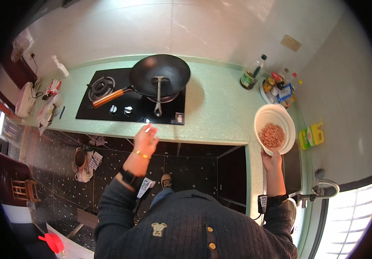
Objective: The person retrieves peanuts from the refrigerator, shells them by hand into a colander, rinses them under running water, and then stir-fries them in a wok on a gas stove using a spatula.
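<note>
My right hand point(272, 161) grips the lower rim of a white ribbed bowl point(261, 116), tilted so its inside faces me. Reddish-brown peanuts point(272, 135) lie in its lower part. My left hand point(146, 140) is in front of the hob's near edge, fingers loosely bent and apart, with nothing visible in it. Beyond it, a black wok point(145, 71) with a wooden handle point(108, 98) rests on the right burner of the black glass hob point(91, 113). A metal spatula or ladle point(158, 97) lies across the wok's near rim, its handle end toward me.
A dark bottle point(249, 78) and a tray of condiment jars point(276, 86) stand at the back right. A yellow detergent bottle point(311, 136) is near the tap point(319, 190). A white spray bottle point(60, 66) and packets point(50, 108) lie left of the hob.
</note>
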Demonstrator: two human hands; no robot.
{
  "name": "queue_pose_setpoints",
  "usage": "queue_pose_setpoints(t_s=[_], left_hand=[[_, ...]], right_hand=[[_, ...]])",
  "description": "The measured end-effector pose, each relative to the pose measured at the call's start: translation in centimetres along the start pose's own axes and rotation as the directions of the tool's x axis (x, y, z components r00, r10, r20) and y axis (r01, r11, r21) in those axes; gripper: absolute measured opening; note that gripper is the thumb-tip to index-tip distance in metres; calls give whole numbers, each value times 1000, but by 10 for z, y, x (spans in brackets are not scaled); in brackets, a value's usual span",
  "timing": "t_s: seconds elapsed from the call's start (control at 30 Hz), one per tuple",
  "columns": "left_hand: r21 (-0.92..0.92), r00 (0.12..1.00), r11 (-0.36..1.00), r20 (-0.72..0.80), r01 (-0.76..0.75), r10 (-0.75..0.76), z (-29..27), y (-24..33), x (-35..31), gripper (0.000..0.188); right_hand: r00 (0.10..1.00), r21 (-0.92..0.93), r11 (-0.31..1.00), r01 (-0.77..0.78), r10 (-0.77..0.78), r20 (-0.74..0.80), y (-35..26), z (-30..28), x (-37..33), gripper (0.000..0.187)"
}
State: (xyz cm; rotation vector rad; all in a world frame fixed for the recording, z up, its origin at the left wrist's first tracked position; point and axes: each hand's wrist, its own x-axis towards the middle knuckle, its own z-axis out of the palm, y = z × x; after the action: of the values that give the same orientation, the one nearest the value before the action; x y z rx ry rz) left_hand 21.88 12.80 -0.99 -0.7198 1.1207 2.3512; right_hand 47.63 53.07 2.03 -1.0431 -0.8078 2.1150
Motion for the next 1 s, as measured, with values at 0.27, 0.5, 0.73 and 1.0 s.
queue_pose_setpoints(t_s=[0.27,0.5,0.73,1.0], left_hand=[[-192,895,935,397,298,-203,38,29,38,28],[19,880,994,463,107,-104,-9,69,4,28],[-39,880,978,444,207,-168,-23,72,-3,28],[67,872,975,438,211,-219,-28,70,5,31]], right_hand=[[869,-217,970,-106,197,455,69,218,15,41],[908,-707,632,315,16,419,146,379,57,40],[647,-677,-147,722,-203,735,194,411,76,74],[197,-230,-604,763,-121,973,181,405,68,69]])
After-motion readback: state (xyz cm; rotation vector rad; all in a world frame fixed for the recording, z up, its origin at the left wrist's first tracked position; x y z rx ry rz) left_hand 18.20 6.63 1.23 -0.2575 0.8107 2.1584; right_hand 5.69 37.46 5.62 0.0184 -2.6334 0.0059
